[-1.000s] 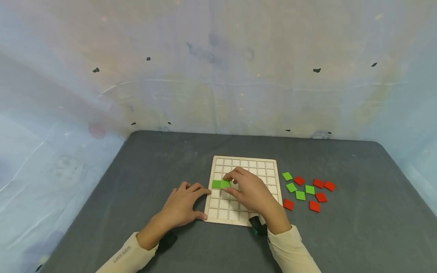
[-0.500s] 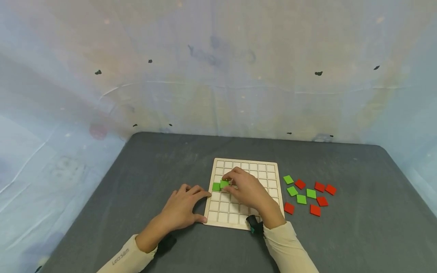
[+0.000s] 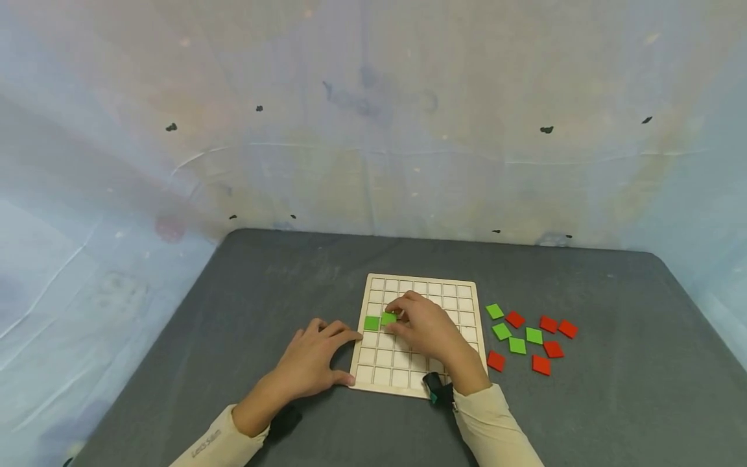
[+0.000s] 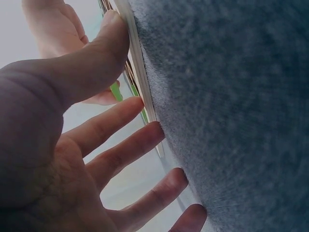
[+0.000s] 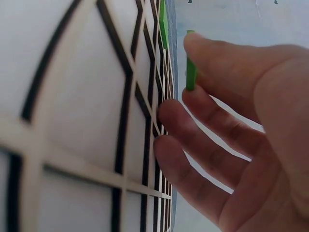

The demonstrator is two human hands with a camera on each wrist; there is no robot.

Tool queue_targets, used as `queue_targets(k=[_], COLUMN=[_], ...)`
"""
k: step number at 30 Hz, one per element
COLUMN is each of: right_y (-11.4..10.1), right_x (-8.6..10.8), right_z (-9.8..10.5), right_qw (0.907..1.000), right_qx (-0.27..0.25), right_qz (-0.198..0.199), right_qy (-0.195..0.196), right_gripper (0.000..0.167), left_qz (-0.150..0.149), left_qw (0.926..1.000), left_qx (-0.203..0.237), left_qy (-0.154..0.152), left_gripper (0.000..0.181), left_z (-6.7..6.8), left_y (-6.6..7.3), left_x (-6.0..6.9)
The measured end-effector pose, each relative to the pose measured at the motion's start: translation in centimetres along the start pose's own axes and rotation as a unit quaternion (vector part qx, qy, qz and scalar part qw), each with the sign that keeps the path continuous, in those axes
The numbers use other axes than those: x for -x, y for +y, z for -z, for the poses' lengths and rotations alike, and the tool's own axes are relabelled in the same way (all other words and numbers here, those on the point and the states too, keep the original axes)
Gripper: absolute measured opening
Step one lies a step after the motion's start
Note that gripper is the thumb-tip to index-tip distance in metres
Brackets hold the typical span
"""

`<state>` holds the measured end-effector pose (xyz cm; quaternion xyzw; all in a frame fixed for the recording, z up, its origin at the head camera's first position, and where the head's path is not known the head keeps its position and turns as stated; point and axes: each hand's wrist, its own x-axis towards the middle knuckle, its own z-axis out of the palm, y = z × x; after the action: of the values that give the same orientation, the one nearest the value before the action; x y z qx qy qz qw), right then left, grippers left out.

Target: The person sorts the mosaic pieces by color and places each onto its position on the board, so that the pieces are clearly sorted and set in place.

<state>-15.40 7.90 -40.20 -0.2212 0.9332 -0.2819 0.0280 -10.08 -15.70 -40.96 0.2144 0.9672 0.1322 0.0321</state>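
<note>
Tile [image 5: 191, 75], green, between thumb and finger of right hand [image 3: 426, 329], above board [image 3: 384, 359].

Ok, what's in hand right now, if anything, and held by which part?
The right hand pinches a green tile by two opposite edges. The left hand holds nothing; it touches the edge of the gridded board.

Person, bare left hand [image 3: 318, 357] and right hand [image 3: 426, 327], long cream sleeves.
Left sleeve [image 3: 230, 438]: dark lettering [image 3: 205, 444] along forearm, too small for me to read surely. Right sleeve [image 3: 496, 428]: same cream, creased near cuff. Black device at each wrist: right device [image 3: 438, 388] has rounded end, teal patch; left device [image 3: 286, 421] partly hidden, details unclear.
</note>
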Motion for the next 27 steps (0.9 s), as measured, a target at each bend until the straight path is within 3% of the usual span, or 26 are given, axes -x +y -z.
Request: queue_targets(k=[15, 27], right_y=[-0.26, -0.3], right_x=[0.1, -0.06], right_z=[0.13, -0.17], right_qw=[0.9998, 0.9999], right_qx=[0.02, 0.012], right_qz=[0.001, -0.004], right_qy=[0.005, 0.0], right_gripper=[0.027, 0.027], left_qz=[0.006, 0.01], left_qw=[0.9998, 0.9998], left_qx=[0.006, 0.009], left_qy=[-0.017, -0.014], left_gripper=[0.069, 0.069], left_z=[0.42, 0.67], left_y=[0.38, 0.44], left_x=[-0.45, -0.01])
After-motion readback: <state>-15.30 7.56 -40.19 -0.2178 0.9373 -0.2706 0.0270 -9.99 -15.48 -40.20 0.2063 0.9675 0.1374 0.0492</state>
